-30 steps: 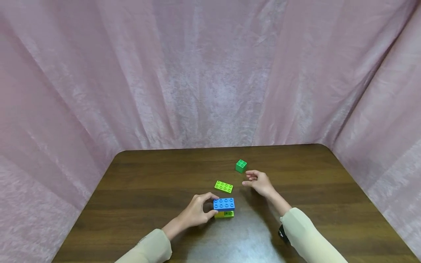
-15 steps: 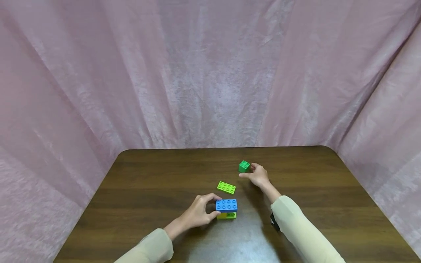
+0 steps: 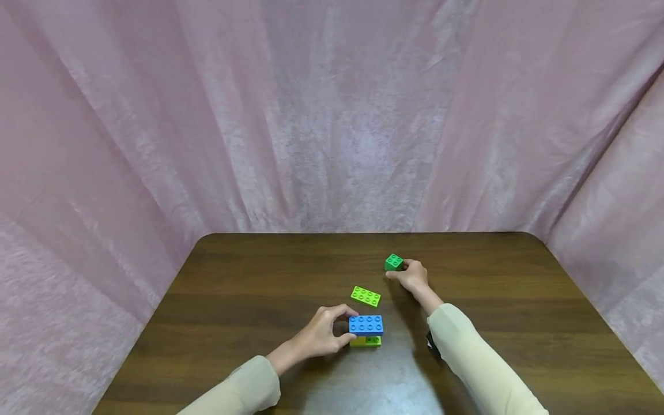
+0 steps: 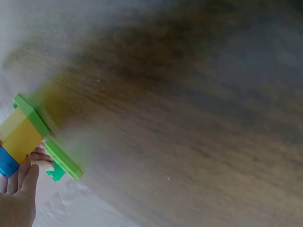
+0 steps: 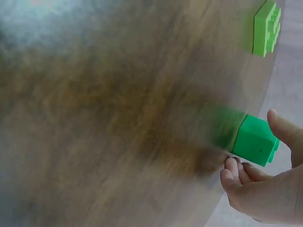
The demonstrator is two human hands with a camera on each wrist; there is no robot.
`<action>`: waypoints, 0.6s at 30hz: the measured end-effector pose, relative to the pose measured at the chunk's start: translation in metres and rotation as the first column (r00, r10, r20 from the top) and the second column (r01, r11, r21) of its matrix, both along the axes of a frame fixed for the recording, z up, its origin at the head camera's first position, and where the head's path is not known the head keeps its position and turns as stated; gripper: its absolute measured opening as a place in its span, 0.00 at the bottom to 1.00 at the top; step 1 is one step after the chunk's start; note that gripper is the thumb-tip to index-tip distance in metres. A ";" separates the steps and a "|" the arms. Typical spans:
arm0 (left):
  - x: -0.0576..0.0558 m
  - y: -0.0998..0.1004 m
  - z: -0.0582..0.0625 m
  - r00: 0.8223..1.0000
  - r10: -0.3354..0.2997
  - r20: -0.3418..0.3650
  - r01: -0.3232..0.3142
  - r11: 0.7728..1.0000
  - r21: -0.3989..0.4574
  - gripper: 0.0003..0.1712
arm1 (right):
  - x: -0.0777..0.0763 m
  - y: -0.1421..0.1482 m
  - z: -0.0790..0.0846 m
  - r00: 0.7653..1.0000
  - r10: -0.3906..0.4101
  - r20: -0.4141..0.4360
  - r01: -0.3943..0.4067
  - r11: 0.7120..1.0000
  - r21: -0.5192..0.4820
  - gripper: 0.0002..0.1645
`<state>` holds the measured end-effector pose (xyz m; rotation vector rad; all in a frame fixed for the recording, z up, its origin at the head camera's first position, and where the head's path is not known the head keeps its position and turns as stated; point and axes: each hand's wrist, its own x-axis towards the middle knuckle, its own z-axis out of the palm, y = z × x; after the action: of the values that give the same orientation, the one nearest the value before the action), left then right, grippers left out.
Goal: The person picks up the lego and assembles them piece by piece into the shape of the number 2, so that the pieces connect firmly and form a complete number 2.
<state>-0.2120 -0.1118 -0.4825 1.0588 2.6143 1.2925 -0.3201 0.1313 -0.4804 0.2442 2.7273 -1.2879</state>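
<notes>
My left hand [image 3: 324, 331] pinches the blue building brick [image 3: 365, 326] at its left end, thumb in front and index finger behind. Under that brick are a yellow brick [image 4: 21, 135] and a lime-green brick [image 3: 373, 342], forming a stack. Farther back, my right hand [image 3: 415, 278] holds a small green four-stud brick [image 3: 393, 262] between thumb and fingers. In the right wrist view, the thumb lies at one side of the green brick [image 5: 255, 140] and the curled fingers at the other. A flat lime-green brick [image 3: 365, 296] lies between the two hands, studs up.
All the bricks are on a brown wooden table [image 3: 249, 276] with rounded far corners. A pink curtain [image 3: 332, 115] hangs behind it and along the sides. A dark device [image 3: 433, 346] shows under the right sleeve.
My right hand has reached forward to the green brick and closed its thumb and fingers around it. The left hand keeps its pinch on the blue brick. The head view has shifted slightly.
</notes>
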 end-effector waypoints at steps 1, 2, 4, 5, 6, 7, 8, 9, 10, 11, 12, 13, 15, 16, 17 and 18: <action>-0.001 0.000 0.000 1.000 -0.006 -0.010 0.006 1.000 0.003 0.17 | -0.001 0.000 0.001 1.000 -0.005 0.002 0.005 1.000 -0.001 0.37; -0.001 -0.001 -0.001 1.000 -0.013 -0.017 0.013 1.000 0.009 0.17 | -0.002 0.000 0.001 1.000 -0.008 0.003 0.008 1.000 0.002 0.36; -0.002 -0.001 -0.002 0.999 -0.025 -0.024 0.025 0.999 0.021 0.17 | -0.003 0.000 0.001 1.000 -0.011 0.003 0.011 1.000 0.018 0.34; -0.002 -0.001 -0.003 0.999 -0.033 -0.043 0.034 0.999 0.021 0.18 | -0.003 0.000 0.001 1.000 -0.011 -0.003 0.011 0.999 0.030 0.33; -0.002 -0.001 -0.003 0.999 -0.034 -0.042 0.035 0.999 0.024 0.18 | -0.004 0.000 0.001 1.000 -0.010 -0.011 0.010 0.999 0.046 0.32; -0.002 -0.001 -0.003 0.998 -0.034 -0.048 0.036 0.999 0.024 0.18 | -0.004 0.000 0.000 1.000 -0.009 -0.018 0.010 0.998 0.057 0.31; -0.002 -0.001 -0.003 0.998 -0.031 -0.045 0.032 0.999 0.027 0.18 | -0.004 0.000 0.000 1.000 -0.009 -0.021 0.011 0.998 0.062 0.30; -0.002 -0.002 -0.003 0.999 -0.024 -0.037 0.025 0.999 0.027 0.19 | -0.004 0.000 0.000 1.000 -0.010 -0.026 0.012 0.998 0.066 0.30; -0.002 -0.002 -0.003 0.999 -0.019 -0.034 0.020 0.999 0.025 0.19 | -0.004 0.000 0.000 1.000 -0.010 -0.030 0.012 0.998 0.068 0.30; -0.001 -0.002 -0.002 1.000 -0.014 -0.024 0.014 1.000 0.025 0.19 | -0.004 0.000 0.000 0.999 -0.011 -0.034 0.013 0.998 0.067 0.29; -0.001 -0.002 -0.002 1.000 -0.005 0.000 0.005 1.000 0.028 0.19 | -0.004 0.000 0.000 0.999 -0.012 -0.035 0.014 0.998 0.065 0.29; -0.001 -0.001 -0.001 1.000 -0.003 0.004 0.002 1.000 0.028 0.19 | -0.004 0.000 0.000 0.999 -0.013 -0.037 0.015 0.998 0.060 0.30; 0.000 -0.001 -0.001 1.000 0.002 0.018 -0.003 1.000 0.031 0.18 | -0.004 0.001 0.000 0.999 -0.008 -0.042 0.010 0.999 0.049 0.30; 0.000 -0.001 -0.001 1.000 0.001 0.018 -0.001 1.000 0.031 0.18 | -0.003 0.002 0.000 0.999 -0.003 -0.044 0.005 0.999 0.046 0.30; 0.000 -0.001 -0.001 1.000 0.000 0.023 0.000 0.999 0.035 0.18 | -0.002 0.002 0.000 0.999 0.002 -0.046 0.000 0.999 0.040 0.31; 0.000 -0.001 -0.001 1.000 -0.001 0.022 0.000 0.999 0.034 0.18 | -0.001 0.003 -0.001 0.999 0.008 -0.049 -0.006 0.999 0.035 0.31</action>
<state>-0.2124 -0.1129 -0.4835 1.0437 2.5847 1.3448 -0.3215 0.1342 -0.4809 0.2090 2.7906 -1.2626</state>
